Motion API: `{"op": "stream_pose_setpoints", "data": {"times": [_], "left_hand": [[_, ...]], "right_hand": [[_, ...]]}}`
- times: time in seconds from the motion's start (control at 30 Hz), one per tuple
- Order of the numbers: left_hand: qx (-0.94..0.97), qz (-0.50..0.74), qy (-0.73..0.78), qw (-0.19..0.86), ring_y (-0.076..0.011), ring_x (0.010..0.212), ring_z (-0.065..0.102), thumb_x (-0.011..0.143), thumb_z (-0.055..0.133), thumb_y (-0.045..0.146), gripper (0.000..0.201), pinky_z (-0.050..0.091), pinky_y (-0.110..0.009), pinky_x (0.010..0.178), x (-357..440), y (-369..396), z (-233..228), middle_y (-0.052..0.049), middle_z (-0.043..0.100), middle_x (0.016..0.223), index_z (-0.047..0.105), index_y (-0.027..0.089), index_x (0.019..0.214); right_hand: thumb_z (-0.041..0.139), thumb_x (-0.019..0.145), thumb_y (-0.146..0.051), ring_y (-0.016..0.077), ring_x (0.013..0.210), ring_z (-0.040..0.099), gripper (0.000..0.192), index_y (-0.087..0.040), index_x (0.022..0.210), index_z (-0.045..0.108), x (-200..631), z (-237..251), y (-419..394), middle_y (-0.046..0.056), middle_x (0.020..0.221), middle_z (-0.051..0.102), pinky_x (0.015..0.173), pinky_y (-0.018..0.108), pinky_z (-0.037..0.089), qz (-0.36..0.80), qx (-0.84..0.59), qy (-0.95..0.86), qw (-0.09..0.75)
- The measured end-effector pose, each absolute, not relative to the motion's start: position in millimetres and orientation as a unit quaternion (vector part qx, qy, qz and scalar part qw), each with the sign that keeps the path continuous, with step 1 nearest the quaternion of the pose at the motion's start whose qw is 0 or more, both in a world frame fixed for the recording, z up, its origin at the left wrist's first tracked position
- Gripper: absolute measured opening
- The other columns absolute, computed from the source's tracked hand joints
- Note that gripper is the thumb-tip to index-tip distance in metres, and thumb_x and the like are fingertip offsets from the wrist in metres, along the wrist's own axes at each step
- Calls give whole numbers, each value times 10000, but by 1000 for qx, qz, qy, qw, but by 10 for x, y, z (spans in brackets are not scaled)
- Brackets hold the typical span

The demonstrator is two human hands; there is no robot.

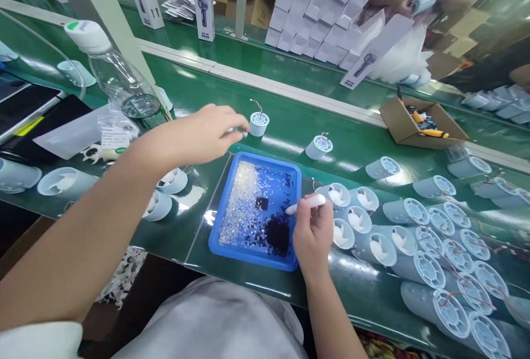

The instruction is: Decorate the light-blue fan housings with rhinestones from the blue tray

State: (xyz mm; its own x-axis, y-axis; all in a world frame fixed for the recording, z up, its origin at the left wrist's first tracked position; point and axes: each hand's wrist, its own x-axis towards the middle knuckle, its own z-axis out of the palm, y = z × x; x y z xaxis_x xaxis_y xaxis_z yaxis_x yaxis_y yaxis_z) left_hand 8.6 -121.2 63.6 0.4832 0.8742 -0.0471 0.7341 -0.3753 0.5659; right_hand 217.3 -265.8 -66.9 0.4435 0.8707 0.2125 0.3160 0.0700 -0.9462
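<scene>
My left hand point(202, 132) reaches, fingers loosely pinched, touching the upright fan housing point(259, 123) at its 3 o'clock, while my right hand point(312, 232) grips a white pen tool point(305, 203) pointing toward 10 o'clock over the blue tray point(232, 251).

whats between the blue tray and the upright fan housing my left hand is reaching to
In the head view, only bare green belt lies between the blue tray and the fan housing; the left hand hovers just beside that housing.
</scene>
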Motion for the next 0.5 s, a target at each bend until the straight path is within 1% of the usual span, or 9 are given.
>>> {"op": "stream_pose_setpoints", "data": {"times": [0.1,0.17,0.23,0.3,0.4,0.5], "left_hand": [[800,186,518,239,-361,1238,430,788,590,373,317,253,-575,1050,-282,-1587,548,-67,608,1179,683,276,1075],[791,207,542,195,-363,1252,418,792,590,388,312,234,-585,1071,-461,-1791,393,-68,597,1223,676,297,1077],[774,226,572,148,-361,1231,435,793,592,394,310,253,-580,1069,-557,-1952,207,-68,587,1238,658,304,1082],[754,232,605,110,-357,1188,464,801,583,389,331,297,-560,1045,-579,-2073,31,-79,596,1200,626,296,1116],[735,216,638,73,-356,1135,490,811,562,360,373,341,-522,999,-544,-2185,-168,-110,607,1142,571,254,1169],[726,211,652,49,-359,1127,492,810,549,329,349,355,-500,970,-517,-2229,-276,-136,591,1160,546,219,1141]], "right_hand": [[484,941,-384,126,656,569,165,-223,913,462,2184,-683,-2658,-33,753,522,627,281,455,238,-639,-475,557],[501,932,-373,135,671,570,156,-219,923,474,2193,-695,-2656,-23,769,537,649,296,457,223,-646,-491,540],[520,922,-361,142,689,572,151,-213,929,490,2198,-701,-2652,-12,789,553,672,308,459,211,-650,-508,525],[523,921,-352,141,702,572,143,-211,928,499,2196,-700,-2650,-7,813,556,677,306,460,204,-646,-512,528],[512,931,-338,121,692,555,121,-217,930,503,2188,-696,-2655,-16,830,535,648,276,453,203,-628,-500,561],[515,934,-329,109,669,538,107,-222,928,509,2183,-699,-2664,-26,818,517,624,260,438,216,-618,-496,571]]}}
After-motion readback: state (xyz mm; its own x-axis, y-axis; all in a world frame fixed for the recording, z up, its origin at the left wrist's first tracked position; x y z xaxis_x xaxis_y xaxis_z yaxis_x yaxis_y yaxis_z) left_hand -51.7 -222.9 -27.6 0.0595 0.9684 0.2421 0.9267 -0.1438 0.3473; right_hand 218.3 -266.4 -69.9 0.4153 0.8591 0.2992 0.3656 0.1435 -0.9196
